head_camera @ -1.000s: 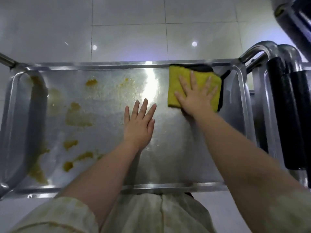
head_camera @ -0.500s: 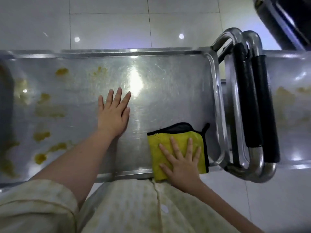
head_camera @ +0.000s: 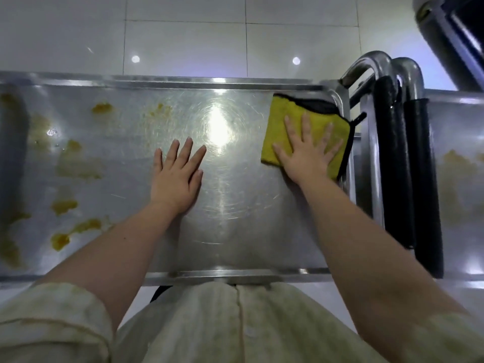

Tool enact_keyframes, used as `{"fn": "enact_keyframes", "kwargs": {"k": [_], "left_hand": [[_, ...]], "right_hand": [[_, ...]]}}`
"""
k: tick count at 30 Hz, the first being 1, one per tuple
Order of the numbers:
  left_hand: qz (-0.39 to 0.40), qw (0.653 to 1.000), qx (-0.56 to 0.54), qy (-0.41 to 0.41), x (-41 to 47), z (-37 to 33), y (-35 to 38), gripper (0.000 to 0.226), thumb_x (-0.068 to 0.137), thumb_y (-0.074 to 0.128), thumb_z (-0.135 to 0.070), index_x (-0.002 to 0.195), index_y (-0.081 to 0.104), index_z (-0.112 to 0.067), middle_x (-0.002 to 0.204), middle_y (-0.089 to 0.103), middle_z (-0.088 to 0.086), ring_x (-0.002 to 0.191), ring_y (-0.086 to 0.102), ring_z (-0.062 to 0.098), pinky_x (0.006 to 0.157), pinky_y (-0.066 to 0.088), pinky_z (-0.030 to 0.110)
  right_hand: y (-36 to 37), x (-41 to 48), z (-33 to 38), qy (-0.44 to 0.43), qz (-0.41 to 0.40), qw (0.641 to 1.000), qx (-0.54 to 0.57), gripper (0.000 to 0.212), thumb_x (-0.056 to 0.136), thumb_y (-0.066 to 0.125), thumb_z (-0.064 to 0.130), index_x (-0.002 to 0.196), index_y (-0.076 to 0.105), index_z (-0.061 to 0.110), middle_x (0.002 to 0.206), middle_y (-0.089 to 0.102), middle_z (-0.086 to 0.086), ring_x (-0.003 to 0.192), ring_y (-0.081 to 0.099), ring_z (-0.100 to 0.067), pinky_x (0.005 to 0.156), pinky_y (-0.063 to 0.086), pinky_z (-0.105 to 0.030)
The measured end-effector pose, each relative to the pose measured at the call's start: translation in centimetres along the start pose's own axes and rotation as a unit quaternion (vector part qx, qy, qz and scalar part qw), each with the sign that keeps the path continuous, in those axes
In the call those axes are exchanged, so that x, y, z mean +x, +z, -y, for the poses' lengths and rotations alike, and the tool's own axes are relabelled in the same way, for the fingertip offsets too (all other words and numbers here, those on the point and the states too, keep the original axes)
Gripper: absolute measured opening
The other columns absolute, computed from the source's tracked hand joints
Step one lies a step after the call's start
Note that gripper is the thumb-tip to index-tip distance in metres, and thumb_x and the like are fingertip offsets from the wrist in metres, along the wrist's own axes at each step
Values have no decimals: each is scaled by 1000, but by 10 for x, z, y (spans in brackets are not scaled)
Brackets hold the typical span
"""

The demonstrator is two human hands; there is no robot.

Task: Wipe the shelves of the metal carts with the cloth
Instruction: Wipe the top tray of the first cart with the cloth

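A folded yellow cloth (head_camera: 281, 121) with a black edge lies in the far right corner of the metal cart shelf (head_camera: 235, 231). My right hand (head_camera: 306, 153) presses flat on the cloth with fingers spread. My left hand (head_camera: 175, 176) rests flat on the bare steel near the shelf's middle. Yellow-brown stains (head_camera: 64, 205) spot the left part of the shelf, and its right part looks shiny.
Two black-padded cart handles (head_camera: 408, 179) stand right of the shelf. A second cart's shelf (head_camera: 461, 195) with a faint stain lies beyond them. White floor tiles (head_camera: 183, 35) lie past the far rim, and a dark frame (head_camera: 458, 35) shows at the top right.
My right hand has slid the cloth from the near right corner of the shelf back up to the far right corner. My left hand has stayed in place.
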State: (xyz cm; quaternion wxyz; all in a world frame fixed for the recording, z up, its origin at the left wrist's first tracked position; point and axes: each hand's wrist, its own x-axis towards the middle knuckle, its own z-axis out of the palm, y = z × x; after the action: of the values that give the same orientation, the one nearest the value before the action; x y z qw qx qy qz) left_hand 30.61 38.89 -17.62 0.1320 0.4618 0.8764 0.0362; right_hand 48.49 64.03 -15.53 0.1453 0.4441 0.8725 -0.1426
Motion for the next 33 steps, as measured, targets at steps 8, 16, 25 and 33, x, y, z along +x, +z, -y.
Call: {"fn": "enact_keyframes", "kwargs": {"k": [8,16,25,33], "left_hand": [[10,1000,5,-1,-2,-2,-3,55,99,18,-45,153,16,-36,163,12,1,149,6,29,117,-7,52],[-6,1000,-9,6,1,44,-25,51,103,35,-26,153,25,-23,162,16,8,148,9,35,117,1,53],[49,996,47,-51,-10,186,-47,54,103,23,-42,155,12,-31,164,5,3,149,0,32,116,-2,58],[35,998,48,-28,-17,192,-40,55,101,10,-48,154,2,-36,164,0,1,150,-3,28,117,-6,55]], "right_hand": [[75,-234,-58,-3,79,997,-21,68,88,10,76,151,2,50,163,0,6,144,-15,-47,109,-3,-72],[74,-184,5,-41,48,996,-70,67,86,-1,78,147,-15,53,161,-18,8,138,-29,-50,106,-16,-71],[105,-204,129,16,10,999,-43,67,87,3,77,146,-16,53,161,-18,12,139,-30,-47,107,-14,-71],[124,-252,186,-78,27,995,-58,64,94,16,70,153,13,45,163,16,5,143,0,-55,103,9,-78]]}}
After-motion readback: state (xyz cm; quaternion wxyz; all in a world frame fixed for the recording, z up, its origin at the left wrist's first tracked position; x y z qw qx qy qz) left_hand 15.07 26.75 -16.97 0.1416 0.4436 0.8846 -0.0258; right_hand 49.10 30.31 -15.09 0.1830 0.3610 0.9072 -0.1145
